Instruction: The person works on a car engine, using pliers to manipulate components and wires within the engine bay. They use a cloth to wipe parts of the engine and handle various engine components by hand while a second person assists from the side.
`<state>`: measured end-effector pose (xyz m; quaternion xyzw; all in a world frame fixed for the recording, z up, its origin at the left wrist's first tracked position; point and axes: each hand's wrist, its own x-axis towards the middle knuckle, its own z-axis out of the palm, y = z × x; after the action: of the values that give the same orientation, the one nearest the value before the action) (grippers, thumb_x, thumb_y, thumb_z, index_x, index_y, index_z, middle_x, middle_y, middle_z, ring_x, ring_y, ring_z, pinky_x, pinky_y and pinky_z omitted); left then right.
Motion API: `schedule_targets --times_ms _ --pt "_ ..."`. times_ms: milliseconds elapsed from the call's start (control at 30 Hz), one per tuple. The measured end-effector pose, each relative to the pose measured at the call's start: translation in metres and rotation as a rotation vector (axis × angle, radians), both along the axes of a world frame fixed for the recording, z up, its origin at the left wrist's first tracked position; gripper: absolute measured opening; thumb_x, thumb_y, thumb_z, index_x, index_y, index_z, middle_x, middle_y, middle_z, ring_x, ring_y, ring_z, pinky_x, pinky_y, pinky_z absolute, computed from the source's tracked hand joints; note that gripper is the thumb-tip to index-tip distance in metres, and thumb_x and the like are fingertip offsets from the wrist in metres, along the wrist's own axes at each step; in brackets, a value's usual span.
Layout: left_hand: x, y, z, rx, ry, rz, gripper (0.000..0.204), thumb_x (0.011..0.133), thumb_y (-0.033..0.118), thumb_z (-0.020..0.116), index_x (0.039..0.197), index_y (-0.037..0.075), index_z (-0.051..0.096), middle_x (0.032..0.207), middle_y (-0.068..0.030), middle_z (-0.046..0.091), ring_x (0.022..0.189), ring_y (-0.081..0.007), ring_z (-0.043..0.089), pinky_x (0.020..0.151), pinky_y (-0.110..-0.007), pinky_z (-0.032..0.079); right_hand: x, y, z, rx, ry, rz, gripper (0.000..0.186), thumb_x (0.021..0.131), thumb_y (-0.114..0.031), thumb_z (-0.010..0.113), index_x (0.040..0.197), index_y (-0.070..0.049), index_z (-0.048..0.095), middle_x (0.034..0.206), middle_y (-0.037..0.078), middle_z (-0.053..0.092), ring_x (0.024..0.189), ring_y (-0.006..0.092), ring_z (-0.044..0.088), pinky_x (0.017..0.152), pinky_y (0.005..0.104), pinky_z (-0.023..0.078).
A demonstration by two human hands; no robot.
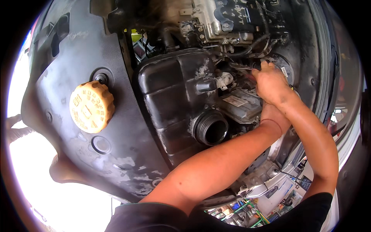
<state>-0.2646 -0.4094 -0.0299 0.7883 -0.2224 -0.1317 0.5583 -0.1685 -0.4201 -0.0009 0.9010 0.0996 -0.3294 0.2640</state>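
My right hand (271, 83) is closed, fingers curled, deep in the engine bay beside a round black part (285, 66). What it grips is hidden; a dull red, blurred shape shows at its fingertips. Beneath it crosses my left forearm, and of my left hand (273, 113) only the wrist end shows, its fingers covered by the right hand and wrist. Left of the hands sits a grey-black box with a white label (237, 103). Nearer the middle is a large black plastic tank (170, 89), its threaded neck (210, 128) uncapped.
A yellow ribbed cap (92, 107) rests on the black front panel (127, 150) at left. The metal engine block (220, 23) with hoses and wiring stands at the far side. The car's body edge (328, 77) runs along the right. Assorted goods (239, 212) show below.
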Motion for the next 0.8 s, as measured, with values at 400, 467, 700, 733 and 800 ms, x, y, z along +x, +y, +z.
schedule_targets --times_ms 400,467,700,733,800 --pt "0.019 0.003 0.004 -0.182 0.432 0.294 0.015 0.088 0.014 0.060 0.090 0.001 0.067 0.099 -0.0204 0.067 0.100 -0.0384 0.063 0.092 -0.048 0.049 0.024 -0.072 0.026 0.301 0.044 -0.501 0.024 0.085 -0.018 0.060 0.101 -0.001 0.065 0.094 0.024 0.066 0.090 0.0424 0.065 0.081 0.0482 0.050" --pt "0.019 0.001 0.003 -0.198 0.438 0.288 0.015 0.088 0.014 0.059 0.089 0.001 0.067 0.097 -0.0207 0.067 0.099 -0.0386 0.064 0.092 -0.048 0.049 0.029 -0.075 0.001 0.346 0.082 -0.473 0.024 0.084 -0.018 0.060 0.100 -0.001 0.065 0.089 0.023 0.067 0.086 0.0408 0.065 0.079 0.0472 0.050" --pt "0.018 0.005 0.000 -0.198 0.346 0.268 0.015 0.089 0.012 0.057 0.085 0.001 0.066 0.092 -0.0221 0.069 0.095 -0.0386 0.067 0.089 -0.049 0.051 0.030 -0.087 -0.015 0.329 0.129 -0.529 0.027 0.085 -0.013 0.059 0.110 -0.006 0.067 0.099 0.019 0.072 0.093 0.0357 0.068 0.083 0.0429 0.052" --pt "0.018 0.004 -0.001 -0.201 0.354 0.264 0.015 0.089 0.012 0.057 0.085 0.001 0.067 0.092 -0.0222 0.069 0.094 -0.0391 0.067 0.088 -0.049 0.051 0.027 -0.090 -0.020 0.330 0.114 -0.503 0.027 0.085 -0.013 0.059 0.110 -0.006 0.067 0.099 0.019 0.072 0.093 0.0353 0.068 0.083 0.0429 0.052" --pt "0.019 0.005 0.000 -0.205 0.368 0.250 0.016 0.089 0.012 0.057 0.085 0.000 0.067 0.092 -0.0230 0.070 0.093 -0.0403 0.067 0.088 -0.049 0.052 0.018 -0.086 -0.027 0.354 0.116 -0.478 0.027 0.085 -0.012 0.060 0.111 -0.006 0.067 0.099 0.019 0.072 0.093 0.0346 0.068 0.083 0.0428 0.053"
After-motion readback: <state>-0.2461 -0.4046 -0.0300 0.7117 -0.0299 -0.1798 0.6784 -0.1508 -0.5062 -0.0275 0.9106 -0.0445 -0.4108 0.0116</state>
